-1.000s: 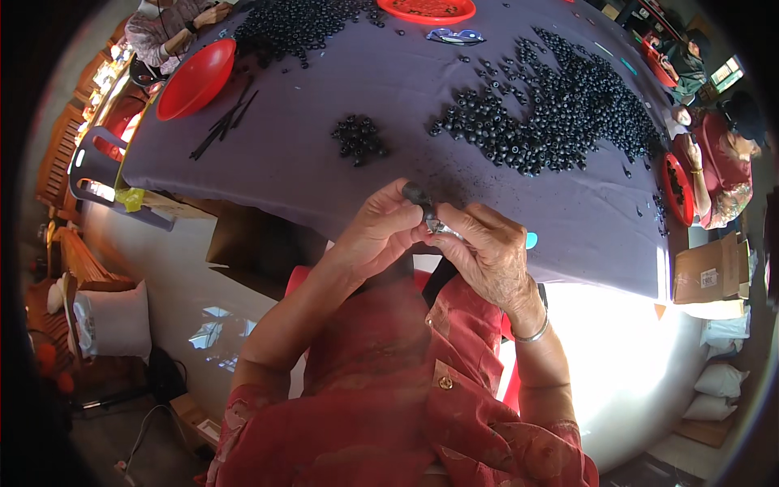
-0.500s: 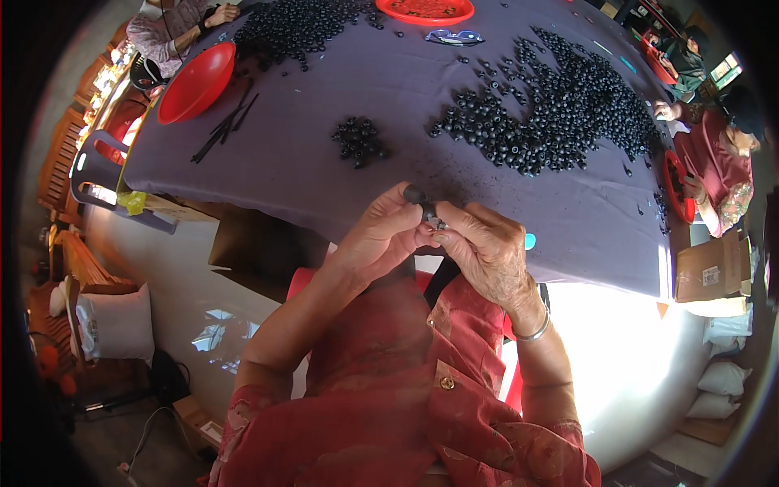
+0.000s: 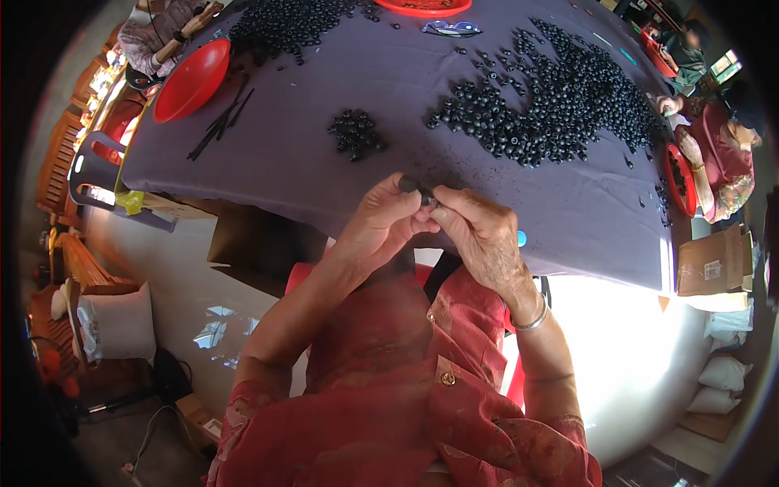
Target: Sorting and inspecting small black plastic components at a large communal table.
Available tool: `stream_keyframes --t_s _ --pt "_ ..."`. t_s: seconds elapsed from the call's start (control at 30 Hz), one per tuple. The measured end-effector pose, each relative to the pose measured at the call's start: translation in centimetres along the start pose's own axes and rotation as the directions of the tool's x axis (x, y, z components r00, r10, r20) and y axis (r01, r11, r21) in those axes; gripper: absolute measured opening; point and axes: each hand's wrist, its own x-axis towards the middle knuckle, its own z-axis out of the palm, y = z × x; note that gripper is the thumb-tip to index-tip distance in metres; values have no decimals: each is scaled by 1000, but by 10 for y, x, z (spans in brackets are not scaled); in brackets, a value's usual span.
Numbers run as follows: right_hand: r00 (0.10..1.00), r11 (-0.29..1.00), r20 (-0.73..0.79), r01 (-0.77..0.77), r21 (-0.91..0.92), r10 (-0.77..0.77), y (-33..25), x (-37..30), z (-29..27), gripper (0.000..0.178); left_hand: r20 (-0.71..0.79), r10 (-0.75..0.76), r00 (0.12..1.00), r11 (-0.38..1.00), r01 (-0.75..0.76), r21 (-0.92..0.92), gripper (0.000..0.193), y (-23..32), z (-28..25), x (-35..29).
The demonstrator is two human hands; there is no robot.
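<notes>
Head view, left hand (image 3: 381, 223) and right hand (image 3: 479, 235) together, pinching small black bead (image 3: 410, 185), bead pile (image 3: 355, 134) just beyond on purple worktop (image 3: 324, 178).

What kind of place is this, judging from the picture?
Probably a shared handwork room: a long table under grey cloth, heaps of small black beads, red bowls, and other people seated at the edges. Both hands pinch one bead.

Purple-covered table (image 3: 324, 174), black bead heaps (image 3: 552, 105), red bowl (image 3: 191, 79), dark sticks (image 3: 219, 123)
</notes>
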Motion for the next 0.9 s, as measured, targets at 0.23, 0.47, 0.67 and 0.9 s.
stream_keyframes --t_s 0.23,0.47,0.67,0.9 --pt "908 904 -24 -415 100 419 23 7 -12 24 -45 -85 995 983 91 161 5 -8 23 -5" --pt "975 976 130 -192 105 178 -6 7 -24 26 99 -88 991 993 95 -70 8 1 5 -2" --pt "979 901 84 -205 382 186 -6 -1 -2 16 85 -169 982 985 166 44 11 1 7 -2" --pt "956 794 144 -293 532 256 1 -2 1 7 100 -192 976 979 197 -50 19 -6 -1 -3"
